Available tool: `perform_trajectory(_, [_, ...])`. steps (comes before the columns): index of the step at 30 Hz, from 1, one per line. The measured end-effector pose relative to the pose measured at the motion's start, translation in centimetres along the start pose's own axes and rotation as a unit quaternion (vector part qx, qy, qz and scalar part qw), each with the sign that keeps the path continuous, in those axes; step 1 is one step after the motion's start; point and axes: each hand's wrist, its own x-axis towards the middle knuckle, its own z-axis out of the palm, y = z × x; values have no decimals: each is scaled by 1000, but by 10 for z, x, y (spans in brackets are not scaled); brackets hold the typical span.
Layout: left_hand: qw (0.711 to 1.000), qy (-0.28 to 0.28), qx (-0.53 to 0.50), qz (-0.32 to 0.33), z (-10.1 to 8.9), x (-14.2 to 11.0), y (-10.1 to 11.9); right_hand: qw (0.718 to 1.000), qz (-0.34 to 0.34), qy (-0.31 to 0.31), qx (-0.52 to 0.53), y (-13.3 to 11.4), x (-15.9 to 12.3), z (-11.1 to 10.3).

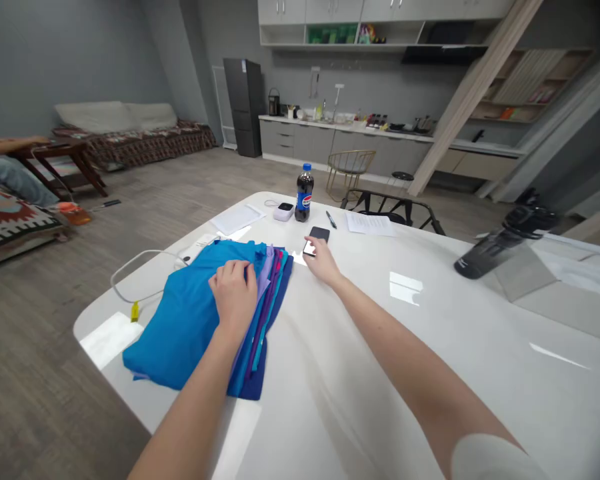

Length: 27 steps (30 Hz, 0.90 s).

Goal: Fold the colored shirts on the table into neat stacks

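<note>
We note the right hand point(324, 261) hides part of the phone point(320, 234); the left hand point(234, 298) covers part of the folded cloth stack point(190, 313); print on the sheet point(370, 225) is too small to read.

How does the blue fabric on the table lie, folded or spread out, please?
Folded: the blue fabric forms a layered pile, with purple and teal edges showing, beneath the left hand on the white table.

The only legible marking is the PEPSI wordmark with its red, white and blue globe logo, printed on the label point(305, 201) of the cola bottle point(304, 190); the printing on the paper sheet point(369, 224) is too small to read.
</note>
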Motion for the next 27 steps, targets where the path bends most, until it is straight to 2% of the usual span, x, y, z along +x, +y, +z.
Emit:
perform_trajectory(2, [999,-10,-27,27,-11,-5,14,987,-115,-81,-75,-27,-26,13])
perform_trajectory(3, [998,-24,-45,47,-16,-10,22,978,-149,-116,-89,-40,-38,17])
perform_trajectory(5, [988,-64,-96,99,-26,-21,39,965,-181,-157,-109,-61,-61,18])
perform_trajectory(7, [970,-108,-162,146,-35,-35,54,959,-187,-167,-130,-74,-83,10])
perform_trajectory(9, [952,-145,-207,171,-45,-51,64,960,-179,-159,-147,-78,-105,-9])
perform_trajectory(11, [949,-163,-200,179,-56,-67,71,967,-158,-131,-152,-79,-132,-34])
perform_trajectory(15, [957,-165,-83,225,-76,-97,73,988,-96,-60,-109,-85,-201,-97])
perform_trajectory(17, [952,-172,-29,253,-79,-108,74,995,-61,-20,-75,-90,-241,-133])
perform_trajectory(20, [955,-170,22,241,-66,-119,84,999,-15,12,-29,-98,-303,-187])
perform_trajectory(23, [960,-194,9,200,-35,-128,116,998,50,-30,15,-101,-369,-238])
perform_trajectory(25, [941,-255,-68,211,-10,-138,149,989,117,-86,-3,-100,-413,-266])
perform_trajectory(27, [890,-328,-191,254,13,-155,189,976,181,-112,-55,-99,-452,-287])
